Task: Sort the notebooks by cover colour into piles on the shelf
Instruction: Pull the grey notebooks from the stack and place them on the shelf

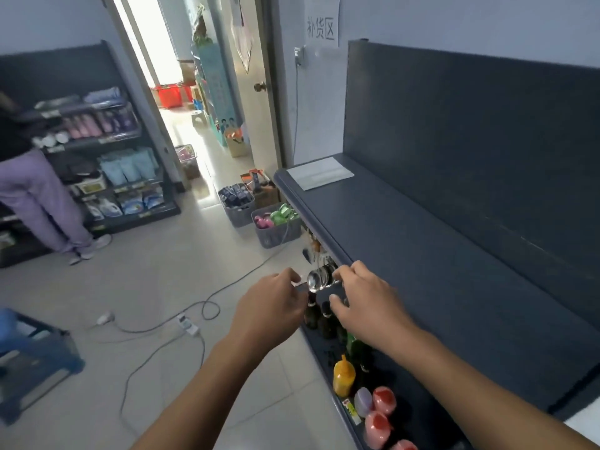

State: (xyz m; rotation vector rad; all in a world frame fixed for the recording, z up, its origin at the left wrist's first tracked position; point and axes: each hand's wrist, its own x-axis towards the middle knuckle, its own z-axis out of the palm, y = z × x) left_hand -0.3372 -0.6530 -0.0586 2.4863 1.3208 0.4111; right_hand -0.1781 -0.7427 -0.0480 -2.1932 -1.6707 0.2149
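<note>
A white notebook (319, 173) lies flat at the far end of the dark grey shelf top (438, 261), by the wall. No other notebook shows. Both hands are at the shelf's front edge, well short of the notebook. Between them is a clear, round glass-like object (319, 277). My left hand (276, 303) has its fingers curled at the object's left end. My right hand (367, 300) curls its fingers over the right end. What the object is stays unclear.
Dark bottles (319, 316), a yellow squeeze bottle (343, 375) and pink-capped items (383, 401) fill the lower shelf. Two grey baskets (276, 227) stand on the floor by the shelf. Cables and a power strip (188, 324) cross the tiles. A person (35, 196) stands left by another rack; a blue stool (35, 358) is near left.
</note>
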